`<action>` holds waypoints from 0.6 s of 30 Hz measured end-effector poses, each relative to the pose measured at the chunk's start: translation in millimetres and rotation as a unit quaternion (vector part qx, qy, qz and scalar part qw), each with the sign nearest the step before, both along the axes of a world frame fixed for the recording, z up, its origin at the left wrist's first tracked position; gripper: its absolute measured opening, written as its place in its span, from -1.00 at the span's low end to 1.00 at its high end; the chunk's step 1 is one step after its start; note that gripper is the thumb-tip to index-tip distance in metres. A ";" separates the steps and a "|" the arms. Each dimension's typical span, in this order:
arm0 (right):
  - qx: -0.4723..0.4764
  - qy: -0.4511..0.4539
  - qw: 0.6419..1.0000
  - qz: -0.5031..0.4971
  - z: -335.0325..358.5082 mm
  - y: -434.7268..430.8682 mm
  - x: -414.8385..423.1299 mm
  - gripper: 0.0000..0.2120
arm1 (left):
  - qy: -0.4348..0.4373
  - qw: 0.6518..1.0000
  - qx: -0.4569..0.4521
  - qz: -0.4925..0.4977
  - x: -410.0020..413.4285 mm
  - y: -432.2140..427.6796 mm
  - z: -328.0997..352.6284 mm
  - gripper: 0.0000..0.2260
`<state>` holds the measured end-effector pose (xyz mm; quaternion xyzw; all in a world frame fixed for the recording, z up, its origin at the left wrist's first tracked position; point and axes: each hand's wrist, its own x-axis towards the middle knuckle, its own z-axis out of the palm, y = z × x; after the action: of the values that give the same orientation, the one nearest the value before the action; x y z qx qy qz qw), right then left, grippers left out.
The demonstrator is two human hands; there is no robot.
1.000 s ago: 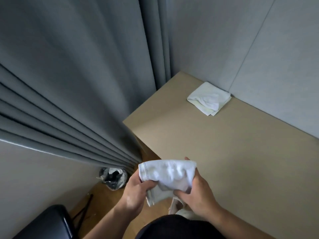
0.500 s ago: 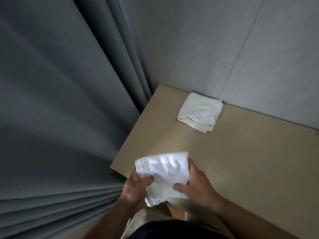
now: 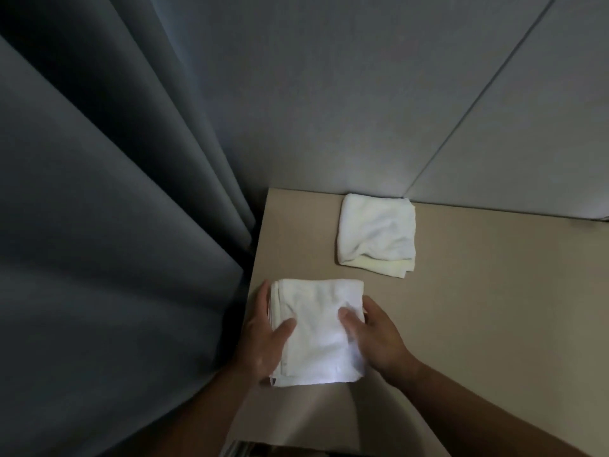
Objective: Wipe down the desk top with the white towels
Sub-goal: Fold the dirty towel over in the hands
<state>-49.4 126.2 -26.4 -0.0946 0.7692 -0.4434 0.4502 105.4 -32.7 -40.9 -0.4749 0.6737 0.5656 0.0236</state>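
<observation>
Both thumbs press atop the folded white towel (image 3: 319,328), left hand (image 3: 263,339) gripping its left side, right hand (image 3: 379,341) its right, at the desk (image 3: 487,308) top's left edge. The second towel (image 3: 377,234) lies at the back edge.

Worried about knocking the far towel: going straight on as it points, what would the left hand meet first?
Probably the curtain; the left hand, gripping the near towel, points along the desk edge, left of the far towel.

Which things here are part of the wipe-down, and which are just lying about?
Job:
near towel, gripped by left hand and right hand
far towel
desk

Lying about:
yellowish cloth under far towel
curtain
wall
</observation>
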 end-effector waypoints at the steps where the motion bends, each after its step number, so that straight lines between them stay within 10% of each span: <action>1: 0.011 0.017 1.000 -0.011 -1.1 -10.4 -1.2 -0.74 | 0.001 1.000 -0.010 -0.015 -6.0 -10.5 3.4 -0.23; 6: 0.026 0.085 0.996 -0.025 1.7 -59.3 -28.1 -0.61 | 0.037 0.989 -0.067 -0.130 -31.8 -62.0 4.1 -0.44; 18: 0.090 0.217 0.957 0.170 -1.2 -148.2 -98.7 -0.09 | -0.047 0.950 -0.164 -0.260 -109.2 -162.5 -13.3 -0.07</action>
<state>-148.1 -21.9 -27.6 -0.2772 0.8579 -0.2577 0.3475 -3.8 -195.1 -54.1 -0.3070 0.8554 0.3984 0.1235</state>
